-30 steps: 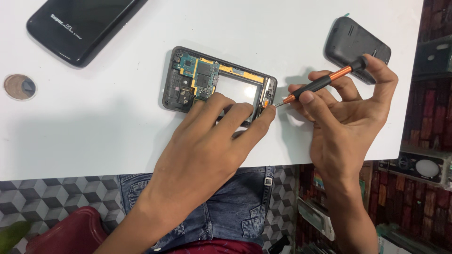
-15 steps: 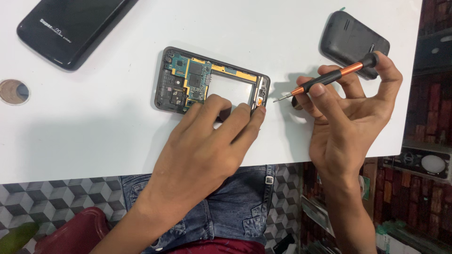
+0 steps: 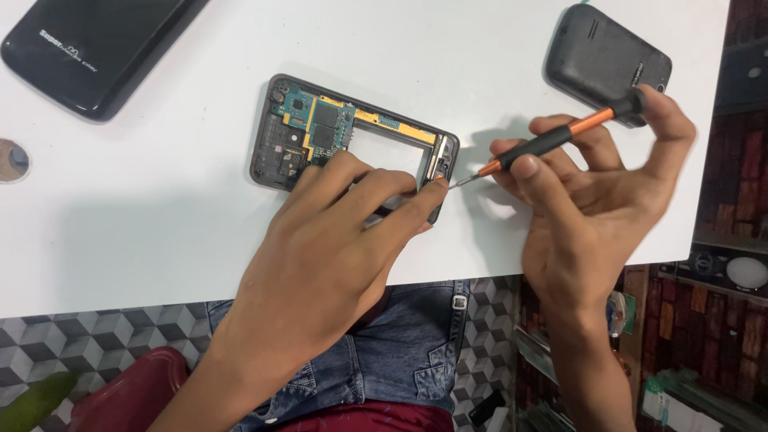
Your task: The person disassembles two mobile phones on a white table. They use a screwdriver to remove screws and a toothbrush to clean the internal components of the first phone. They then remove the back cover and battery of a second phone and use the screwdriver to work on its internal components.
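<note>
The opened grey phone frame with its back cover off (image 3: 352, 144) lies flat on the white tabletop (image 3: 160, 232), a little ahead of the near edge. Inside it, the left part holds a green and blue circuit board (image 3: 316, 128) with dark chips and yellow strips running along the top rail; the right part is a bare rectangular opening where the table shows through.

My left hand (image 3: 320, 264) rests on the frame's near edge, fingers spread flat and pressing down on it, with the fingertips (image 3: 432, 188) reaching to the lower right corner. It pins the frame rather than closing around it. These fingers cover the lower rail, so I cannot see what sits beneath them.

My right hand (image 3: 592, 200) is closed around a slim screwdriver with an orange and black handle (image 3: 560, 140), thumb and forefinger pinching the shaft, the black cap against the upper fingers. Its metal tip points left and meets the frame's right end, just beside my left fingertips.

Behind the screwdriver's cap lies a small dark grey phone, back upward (image 3: 604, 60). A large black glossy phone (image 3: 96, 48) sits at the far left corner, well apart. A round brown coin-like disc (image 3: 12, 160) lies at the left edge. Below the table are my blue jeans (image 3: 400, 352).
</note>
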